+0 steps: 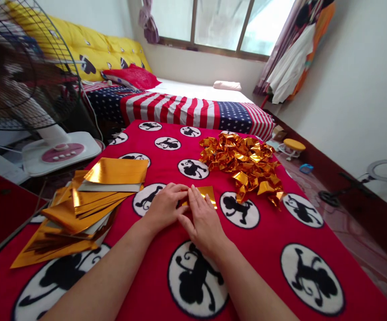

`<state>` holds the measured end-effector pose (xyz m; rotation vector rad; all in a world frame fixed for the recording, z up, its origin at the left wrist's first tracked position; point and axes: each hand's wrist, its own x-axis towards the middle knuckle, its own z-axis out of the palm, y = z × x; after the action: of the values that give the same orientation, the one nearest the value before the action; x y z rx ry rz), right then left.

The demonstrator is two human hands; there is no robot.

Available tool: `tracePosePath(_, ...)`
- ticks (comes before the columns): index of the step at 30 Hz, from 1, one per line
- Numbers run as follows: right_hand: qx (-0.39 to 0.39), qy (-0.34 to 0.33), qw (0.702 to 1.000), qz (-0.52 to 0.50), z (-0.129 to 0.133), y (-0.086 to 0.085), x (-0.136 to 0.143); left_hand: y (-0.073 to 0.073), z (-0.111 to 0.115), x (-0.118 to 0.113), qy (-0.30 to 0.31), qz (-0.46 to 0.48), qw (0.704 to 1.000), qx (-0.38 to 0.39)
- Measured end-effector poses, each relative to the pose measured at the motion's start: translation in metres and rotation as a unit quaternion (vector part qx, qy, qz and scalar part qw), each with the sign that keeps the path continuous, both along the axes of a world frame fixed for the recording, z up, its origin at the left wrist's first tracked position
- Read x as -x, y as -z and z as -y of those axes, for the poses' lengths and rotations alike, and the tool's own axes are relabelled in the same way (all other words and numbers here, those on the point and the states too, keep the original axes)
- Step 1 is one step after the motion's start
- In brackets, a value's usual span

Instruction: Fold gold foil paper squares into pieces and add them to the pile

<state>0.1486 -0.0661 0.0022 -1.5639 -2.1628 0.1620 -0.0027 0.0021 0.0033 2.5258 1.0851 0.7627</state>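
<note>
Through the head camera I see two bare hands meeting over a small gold sheet [209, 192] on a worktop [263, 285] covered in red cloth with black monkeys in white circles. I take the hands as the clock's centre. The left hand [169, 201], its forearm coming from seven o'clock, lies palm down with fingers gently bent, their tips reaching the sheet's left part. The right hand [203, 214], from five o'clock, lies flatter, its long fingers together across the sheet and its thumb pointing towards the left hand. Fingers hide much of the sheet, so I cannot tell whether either hand pinches it or only presses; a shiny corner shows at one o'clock. At nine o'clock sits a fanned, untidy stack of gold sheets [113, 171], some showing pale undersides. At two o'clock lies a loose heap of crumpled-looking folded gold pieces [240, 156]. A fan [63, 154] stands at ten o'clock. I judge the sheet very light, thin and flexible, slick on its bright face, and quick to keep a crease or tear if tugged. I would take it by opposite edges or corners, fingertips only, and press creases flat against the cloth.
</note>
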Motion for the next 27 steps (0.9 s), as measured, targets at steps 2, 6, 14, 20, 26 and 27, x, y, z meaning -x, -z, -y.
tracePosePath(2,0.036,0.019,0.999,0.035,-0.002,0.004,0.000,0.000,0.000,0.002,-0.011,-0.019,1.000,-0.004)
tracePosePath(6,0.064,0.121,0.988,0.075,-0.007,0.009,-0.021,0.000,-0.002,0.008,-0.030,-0.052,0.998,-0.002)
tracePosePath(14,0.008,0.185,0.983,-0.002,-0.011,0.019,-0.045,0.009,-0.005,0.009,-0.083,-0.031,0.995,0.039)
tracePosePath(20,-0.033,0.149,0.978,-0.143,-0.011,0.018,-0.054,0.009,-0.005,0.011,-0.077,-0.003,0.995,0.058)
tracePosePath(26,-0.054,0.128,0.959,-0.246,-0.010,0.016,-0.053,0.002,-0.002,0.009,-0.024,0.076,0.995,0.058)
tracePosePath(27,-0.059,0.131,0.956,-0.257,-0.010,0.016,-0.053,0.001,-0.001,0.009,-0.021,0.087,0.994,0.059)
